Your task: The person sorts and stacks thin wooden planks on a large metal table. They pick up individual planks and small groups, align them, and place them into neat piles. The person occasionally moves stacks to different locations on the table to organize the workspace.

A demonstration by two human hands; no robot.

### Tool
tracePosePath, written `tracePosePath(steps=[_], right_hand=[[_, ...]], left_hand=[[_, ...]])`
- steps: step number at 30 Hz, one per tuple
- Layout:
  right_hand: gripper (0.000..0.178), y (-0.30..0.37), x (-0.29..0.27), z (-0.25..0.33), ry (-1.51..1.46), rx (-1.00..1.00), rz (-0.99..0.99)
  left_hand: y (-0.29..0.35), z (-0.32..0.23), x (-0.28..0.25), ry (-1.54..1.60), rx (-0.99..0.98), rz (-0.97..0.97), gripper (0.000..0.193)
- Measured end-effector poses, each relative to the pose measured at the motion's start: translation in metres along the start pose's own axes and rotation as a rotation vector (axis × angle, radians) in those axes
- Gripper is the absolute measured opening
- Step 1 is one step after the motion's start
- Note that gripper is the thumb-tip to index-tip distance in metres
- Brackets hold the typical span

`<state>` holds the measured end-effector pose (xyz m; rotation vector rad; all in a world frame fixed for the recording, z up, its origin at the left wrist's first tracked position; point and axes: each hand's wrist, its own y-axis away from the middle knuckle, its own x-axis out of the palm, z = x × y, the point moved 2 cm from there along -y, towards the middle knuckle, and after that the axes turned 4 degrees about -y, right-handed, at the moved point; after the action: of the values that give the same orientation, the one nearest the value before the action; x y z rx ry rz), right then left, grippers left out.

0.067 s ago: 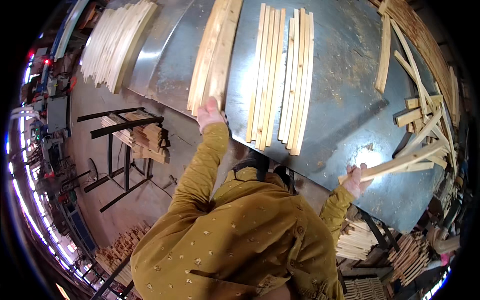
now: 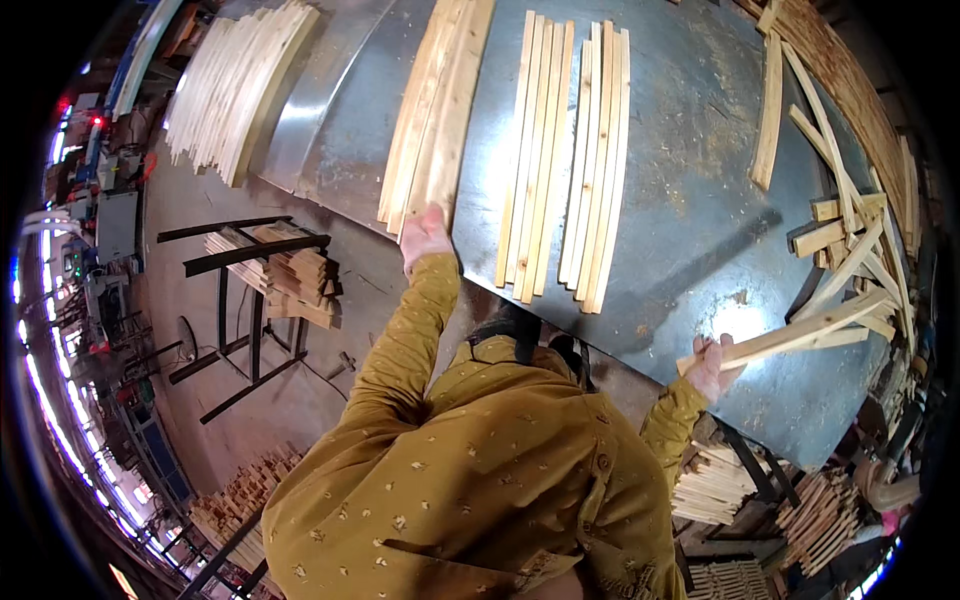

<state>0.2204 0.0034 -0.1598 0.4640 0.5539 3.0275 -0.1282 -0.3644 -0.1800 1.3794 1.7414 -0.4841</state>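
My left hand [image 2: 427, 237] is closed round the near end of a wooden board [image 2: 458, 110], thumb on top; its other fingers are partly hidden. This board lies against several narrower wooden strips [image 2: 413, 130] at its left. Off to the right, my right hand [image 2: 711, 366] grips the near end of a pale wooden strip [image 2: 800, 334]. That strip slants away over the metal table, its far end resting among a jumble of offcuts [image 2: 850, 235]. Between my hands lie two rows of strips, the left row [image 2: 535, 160] and the right row [image 2: 597, 165], side by side.
The metal table [image 2: 690, 230] has its near edge by my body. A stack of pale strips [image 2: 235, 90] sits at the far left. On the floor stands a black metal frame [image 2: 255, 265] with stacked wood [image 2: 300, 285]. More wood piles [image 2: 712, 482] lie below the table at right.
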Motion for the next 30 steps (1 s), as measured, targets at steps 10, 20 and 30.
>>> tracePosePath(steps=[10,20,30], right_hand=[[0.067,0.04,-0.032,-0.004,0.088,-0.116,-0.04],[0.058,0.07,-0.011,0.004,0.642,-0.117,-0.125],[0.087,0.09,-0.108,0.024,1.326,-0.436,-0.46]], left_hand=[[-0.031,-0.087,-0.056,-0.936,0.286,0.13,0.099],[-0.058,-0.132,-0.016,-0.658,0.06,0.319,0.102],[-0.109,-0.037,-0.008,-0.413,0.466,0.1,0.092]])
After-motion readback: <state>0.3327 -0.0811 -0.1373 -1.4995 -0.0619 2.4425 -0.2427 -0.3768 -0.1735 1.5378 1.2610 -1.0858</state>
